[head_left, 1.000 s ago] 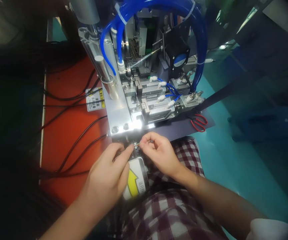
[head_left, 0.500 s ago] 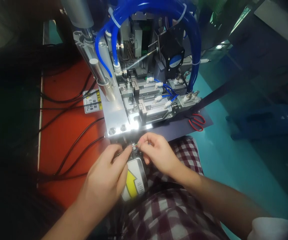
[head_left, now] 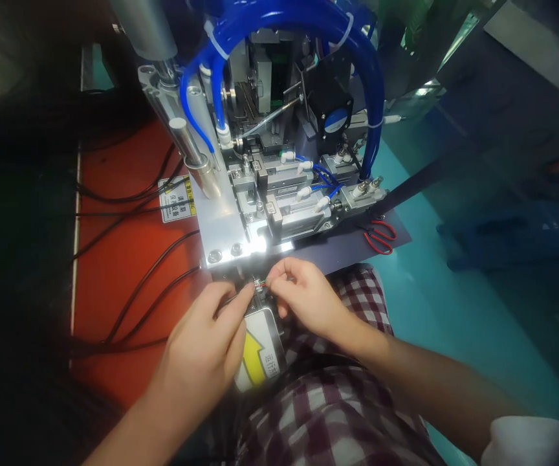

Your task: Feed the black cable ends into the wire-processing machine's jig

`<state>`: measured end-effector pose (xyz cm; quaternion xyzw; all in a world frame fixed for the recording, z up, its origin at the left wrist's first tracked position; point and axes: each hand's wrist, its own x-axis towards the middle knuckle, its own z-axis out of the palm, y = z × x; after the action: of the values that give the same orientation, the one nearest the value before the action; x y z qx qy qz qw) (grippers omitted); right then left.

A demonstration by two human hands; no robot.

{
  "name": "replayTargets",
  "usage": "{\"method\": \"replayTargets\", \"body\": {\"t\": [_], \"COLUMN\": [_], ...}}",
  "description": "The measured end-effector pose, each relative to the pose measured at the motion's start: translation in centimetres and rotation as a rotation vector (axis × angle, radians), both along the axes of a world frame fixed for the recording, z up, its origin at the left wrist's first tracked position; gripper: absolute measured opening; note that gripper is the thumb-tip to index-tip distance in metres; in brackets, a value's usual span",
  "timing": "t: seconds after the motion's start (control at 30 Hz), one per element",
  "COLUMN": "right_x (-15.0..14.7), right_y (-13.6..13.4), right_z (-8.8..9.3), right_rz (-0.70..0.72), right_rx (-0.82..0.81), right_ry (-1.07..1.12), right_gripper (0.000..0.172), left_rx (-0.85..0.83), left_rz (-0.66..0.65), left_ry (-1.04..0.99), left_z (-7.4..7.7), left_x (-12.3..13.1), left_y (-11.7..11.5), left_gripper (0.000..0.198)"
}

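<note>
Both my hands meet at the front edge of the machine, just below its brightly lit metal plate [head_left: 219, 226]. My left hand [head_left: 206, 336] is closed, thumb and forefinger pinched together; what lies between them is mostly hidden. Opposite it, my right hand [head_left: 308, 294] pinches the ends of thin coloured wires [head_left: 263, 283], with red and green showing. The wires cross the small gap between my fingertips, over a small metal fixture [head_left: 260, 296]. Below the fixture is a white panel with a yellow arrow [head_left: 255, 359].
Pneumatic cylinders [head_left: 296, 217] with white fittings stand behind my hands, under thick blue hoses [head_left: 279, 13]. Red-handled pliers [head_left: 381, 238] lie on the dark mat to the right. Black cables [head_left: 148, 268] run over the orange surface [head_left: 109, 259] at left. My checkered clothing [head_left: 318, 414] is close below.
The whole view has shifted slightly, with the machine a little further left. Both hands keep nearly the same pinched pose at the wires.
</note>
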<state>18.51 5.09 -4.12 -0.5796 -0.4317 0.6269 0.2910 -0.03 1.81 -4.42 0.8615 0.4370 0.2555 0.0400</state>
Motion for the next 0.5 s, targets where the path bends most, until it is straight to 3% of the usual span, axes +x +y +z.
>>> {"method": "replayTargets", "body": {"t": [0.17, 0.5], "right_x": [0.5, -0.7], "right_y": [-0.2, -0.2], "right_z": [-0.1, -0.3], "right_rz": [0.057, -0.093], "right_rx": [-0.055, -0.075], "right_ry": [0.102, 0.176], "right_gripper": [0.007, 0.01], "left_rx": [0.012, -0.002], "left_rz": [0.01, 0.001], "left_ry": [0.001, -0.014], "left_z": [0.0, 0.1], "left_x": [0.0, 0.1], "left_y": [-0.1, 0.0], "left_gripper": [0.028, 0.029]}}
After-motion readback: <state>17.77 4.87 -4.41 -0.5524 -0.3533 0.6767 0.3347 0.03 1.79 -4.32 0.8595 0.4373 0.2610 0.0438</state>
